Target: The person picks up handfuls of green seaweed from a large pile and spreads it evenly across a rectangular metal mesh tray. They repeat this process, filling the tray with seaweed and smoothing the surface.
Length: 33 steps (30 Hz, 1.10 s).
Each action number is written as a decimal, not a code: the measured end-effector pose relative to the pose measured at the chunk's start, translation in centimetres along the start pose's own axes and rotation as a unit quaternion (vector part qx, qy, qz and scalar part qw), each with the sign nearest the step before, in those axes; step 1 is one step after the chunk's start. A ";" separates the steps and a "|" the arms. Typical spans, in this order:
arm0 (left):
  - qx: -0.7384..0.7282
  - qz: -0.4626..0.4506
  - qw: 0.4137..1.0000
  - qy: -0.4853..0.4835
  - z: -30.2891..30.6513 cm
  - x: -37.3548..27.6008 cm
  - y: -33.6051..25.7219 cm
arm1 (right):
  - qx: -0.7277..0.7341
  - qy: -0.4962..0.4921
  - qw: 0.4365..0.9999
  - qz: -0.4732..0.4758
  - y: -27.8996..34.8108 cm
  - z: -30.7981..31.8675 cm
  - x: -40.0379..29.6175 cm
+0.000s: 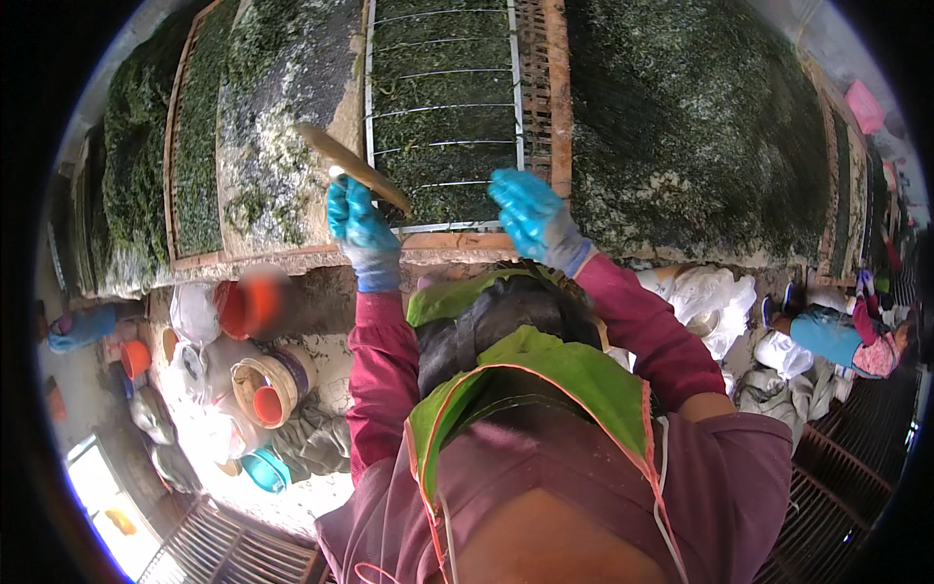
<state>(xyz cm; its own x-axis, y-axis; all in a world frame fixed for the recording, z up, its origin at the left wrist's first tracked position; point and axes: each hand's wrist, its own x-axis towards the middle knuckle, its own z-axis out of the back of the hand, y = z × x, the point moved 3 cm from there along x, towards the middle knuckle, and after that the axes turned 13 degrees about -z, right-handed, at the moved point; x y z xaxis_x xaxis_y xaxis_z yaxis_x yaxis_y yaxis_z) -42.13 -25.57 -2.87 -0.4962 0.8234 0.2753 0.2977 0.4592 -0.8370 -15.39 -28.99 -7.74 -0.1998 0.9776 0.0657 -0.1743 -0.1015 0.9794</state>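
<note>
My left hand (363, 226), in a blue-coated glove, grips a long flat tan blade or slat (332, 150), perhaps wooden. It is held at a slant over the left rail of a white ladder-like frame (370, 80) with thin crossbars. Dark green leafy material (445, 87), like tea leaves or seaweed, lies under the crossbars in a bed. My right hand (531, 219), gloved the same way, hovers over the near right corner of the frame. I see nothing in it, and its fingers are extended; the palm side is hidden.
A wooden edge strip (558, 95) with slatted lattice borders the bed. More green material (693, 131) covers the surface at right. Buckets (264, 387), a teal basin (265, 469) and white bags (704, 303) stand below the edge. Another person (839, 336) is at far right.
</note>
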 end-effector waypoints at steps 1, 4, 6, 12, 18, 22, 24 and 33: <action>-0.036 -0.026 0.998 -0.047 1.1 1.0 -0.1 | 0.029 0.051 0.997 0.049 2.0 -1.8 0.7; -0.122 0.010 0.985 -0.120 2.7 3.4 0.1 | -0.438 0.096 0.868 0.215 1.6 -3.1 2.2; -0.220 0.050 0.964 -0.140 5.5 5.6 0.3 | -0.512 0.132 0.820 0.219 0.3 -4.0 3.5; -0.087 0.015 0.985 -0.151 13.0 9.2 -3.8 | -0.429 0.152 0.864 0.217 5.2 -3.8 3.8; -0.206 0.021 0.902 -0.379 20.9 20.6 -4.1 | -0.482 0.082 0.860 0.149 4.9 1.6 1.1; 0.242 -0.174 0.922 -0.248 41.6 29.2 -7.5 | -0.472 0.053 0.875 0.088 4.6 2.2 1.0; -0.241 -0.075 0.896 -0.366 32.4 38.1 -7.6 | -0.505 -0.052 0.859 0.066 4.5 3.7 0.1; 0.106 -0.152 0.980 0.069 5.2 54.2 0.7 | -0.327 0.026 0.856 -0.399 3.6 4.1 -3.1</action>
<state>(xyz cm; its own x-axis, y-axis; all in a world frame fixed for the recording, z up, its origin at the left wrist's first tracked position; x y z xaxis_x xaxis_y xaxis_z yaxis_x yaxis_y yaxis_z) -73.05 17.69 8.97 -0.4159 0.7038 0.5759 -0.0295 0.6225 -0.7821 -11.41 -31.63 -3.61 0.1946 0.7760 -0.5999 -0.7741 0.4971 0.3919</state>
